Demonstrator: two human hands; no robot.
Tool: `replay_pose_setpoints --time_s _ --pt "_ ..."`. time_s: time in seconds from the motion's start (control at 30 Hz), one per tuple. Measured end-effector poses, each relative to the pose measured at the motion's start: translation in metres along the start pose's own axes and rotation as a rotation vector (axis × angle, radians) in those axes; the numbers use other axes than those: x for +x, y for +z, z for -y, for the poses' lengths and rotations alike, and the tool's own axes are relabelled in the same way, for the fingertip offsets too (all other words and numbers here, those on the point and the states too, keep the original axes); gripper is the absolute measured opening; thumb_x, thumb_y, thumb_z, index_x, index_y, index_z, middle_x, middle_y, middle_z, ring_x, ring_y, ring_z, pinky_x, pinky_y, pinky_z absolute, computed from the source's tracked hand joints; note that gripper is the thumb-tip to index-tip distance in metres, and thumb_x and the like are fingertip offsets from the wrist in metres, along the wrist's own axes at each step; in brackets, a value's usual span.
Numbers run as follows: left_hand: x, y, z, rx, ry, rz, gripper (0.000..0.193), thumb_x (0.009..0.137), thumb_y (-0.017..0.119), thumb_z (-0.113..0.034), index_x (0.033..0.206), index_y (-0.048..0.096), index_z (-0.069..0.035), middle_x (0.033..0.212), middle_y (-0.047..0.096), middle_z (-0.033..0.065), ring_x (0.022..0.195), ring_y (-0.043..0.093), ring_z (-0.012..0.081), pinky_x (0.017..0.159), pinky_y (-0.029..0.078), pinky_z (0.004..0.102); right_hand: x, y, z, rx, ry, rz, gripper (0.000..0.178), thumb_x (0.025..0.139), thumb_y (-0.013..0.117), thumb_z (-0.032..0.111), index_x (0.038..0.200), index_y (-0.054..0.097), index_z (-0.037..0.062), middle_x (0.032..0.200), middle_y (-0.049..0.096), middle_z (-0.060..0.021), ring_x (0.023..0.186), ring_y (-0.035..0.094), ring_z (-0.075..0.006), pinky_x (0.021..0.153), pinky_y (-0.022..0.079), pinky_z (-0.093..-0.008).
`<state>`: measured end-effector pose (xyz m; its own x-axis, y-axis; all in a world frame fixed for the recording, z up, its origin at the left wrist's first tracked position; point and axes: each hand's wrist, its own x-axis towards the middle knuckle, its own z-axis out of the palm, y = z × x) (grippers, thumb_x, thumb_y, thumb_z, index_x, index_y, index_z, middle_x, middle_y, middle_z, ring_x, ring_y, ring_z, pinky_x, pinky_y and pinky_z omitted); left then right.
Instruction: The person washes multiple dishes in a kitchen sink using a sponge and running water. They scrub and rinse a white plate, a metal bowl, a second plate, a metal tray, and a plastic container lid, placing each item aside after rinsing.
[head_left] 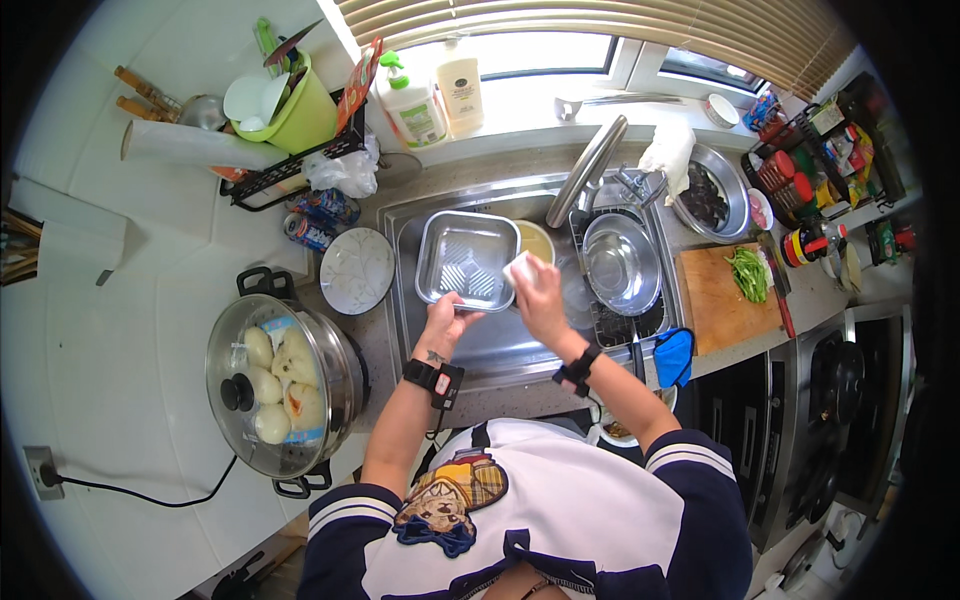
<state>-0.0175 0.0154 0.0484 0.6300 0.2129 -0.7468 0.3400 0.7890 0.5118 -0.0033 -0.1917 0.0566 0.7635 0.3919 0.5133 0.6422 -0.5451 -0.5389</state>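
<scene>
Over the steel sink [510,360], my left hand [447,322] grips the near edge of a clear rectangular food container [468,262], tilted so that its inside shows. My right hand [543,305] is closed round a small white sponge [519,270] at the container's right edge; whether the sponge touches it I cannot tell. Partly behind my right hand lies a round yellowish bowl [537,240] in the sink. The tap [588,172] stands behind, its spout angled over the basin. To the right, a clear round bowl [622,265] rests on a black rack.
A lidded steamer [265,385] with buns stands at the left, near a patterned plate [357,270]. On the right are a cutting board [725,300] with chopped greens, a knife [784,305] and a metal bowl [735,215]. Pump bottles [413,105] line the windowsill.
</scene>
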Motion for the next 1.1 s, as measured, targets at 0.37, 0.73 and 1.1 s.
replay_pose_setpoints --time_s 0.37,0.73,1.1 --pt "-0.001 0.007 0.002 -0.02 0.057 -0.008 0.008 0.084 0.048 0.002 0.088 0.051 0.008 0.098 0.059 0.0231 0.086 0.067 0.0379 0.069 0.065 0.0545 0.014 0.003 -0.002 0.045 0.133 0.004 0.033 0.088 0.061 0.003 0.12 0.065 0.0042 0.132 0.049 -0.0222 0.115 0.048 -0.0413 0.099 0.041 -0.0489" --pt "-0.005 -0.005 0.004 -0.073 -0.05 0.03 0.003 0.082 0.051 0.004 0.084 0.053 0.006 0.096 0.06 0.0204 0.084 0.066 0.0345 0.07 0.065 0.0527 0.053 -0.001 -0.045 0.019 0.049 -0.073 0.034 0.088 0.063 0.006 0.122 0.064 0.0031 0.131 0.051 -0.0245 0.116 0.05 -0.0435 0.1 0.042 -0.0498" --pt "-0.034 -0.009 0.014 0.245 0.118 0.085 0.02 0.082 0.051 0.002 0.099 0.057 0.011 0.096 0.064 0.0199 0.081 0.07 0.035 0.063 0.065 0.0501 0.063 0.0 -0.036 -0.018 0.07 -0.111 0.037 0.086 0.064 0.007 0.124 0.065 0.0052 0.132 0.051 -0.0275 0.116 0.049 -0.0432 0.101 0.04 -0.0505"
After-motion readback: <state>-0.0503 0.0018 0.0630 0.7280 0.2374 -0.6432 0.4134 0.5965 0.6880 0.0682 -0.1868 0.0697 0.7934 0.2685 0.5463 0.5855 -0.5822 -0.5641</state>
